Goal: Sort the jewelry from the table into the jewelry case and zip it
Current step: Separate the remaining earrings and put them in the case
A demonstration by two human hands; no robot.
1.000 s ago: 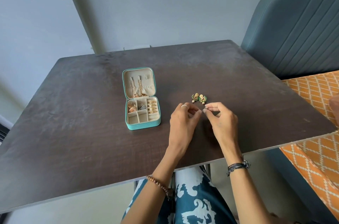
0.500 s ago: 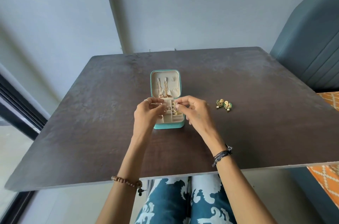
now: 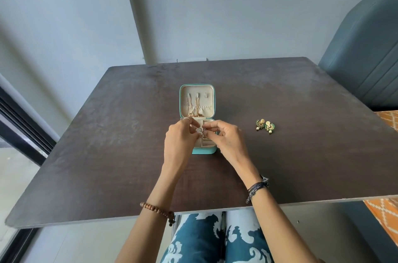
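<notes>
Head view: the turquoise jewelry case [image 3: 203, 150] lies open mid-table, gold chains [image 3: 193, 105] hung in its lid, as the left hand [image 3: 179, 144] and right hand [image 3: 226, 143] together pinch a small piece of jewelry [image 3: 201, 131] over its compartments; a pair of green earrings [image 3: 265, 126] waits toward the table's right edge, and the zipping looks yet to come
</notes>
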